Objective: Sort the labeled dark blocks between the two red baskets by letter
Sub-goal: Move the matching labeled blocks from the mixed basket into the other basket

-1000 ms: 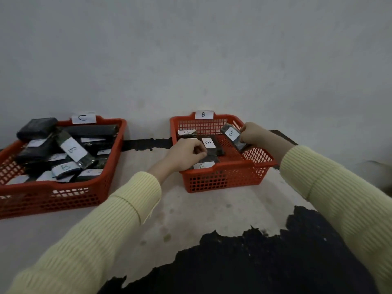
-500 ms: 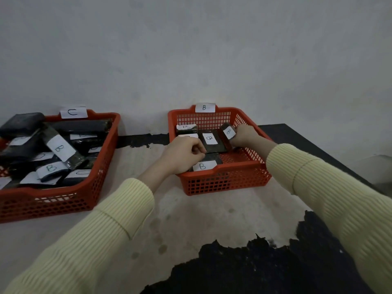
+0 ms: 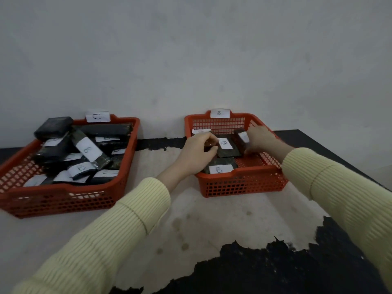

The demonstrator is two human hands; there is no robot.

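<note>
Two red baskets stand on the table. The left basket [image 3: 63,200], tagged C, holds several dark blocks with white labels, some reading B, such as one long block [image 3: 90,149]. The right basket [image 3: 244,185], tagged B, holds a few dark blocks; one B block [image 3: 226,146] lies flat in the middle and another [image 3: 219,169] at the front rim. My left hand [image 3: 197,152] reaches over the right basket's left rim, its fingers pinched on a dark block [image 3: 209,148] that is mostly hidden. My right hand [image 3: 258,141] grips a labeled dark block [image 3: 241,139], tilted on its edge inside the basket.
The table [image 3: 212,219] is pale with a worn black covering [image 3: 275,266] at the front and right. A grey wall [image 3: 191,60] rises right behind both baskets. Pale yellow sleeves [image 3: 118,228] cover both forearms.
My right hand has lowered its block from the basket's right rim into the basket, beside the middle B block. The left hand stayed at the left rim. The view shifted slightly.
</note>
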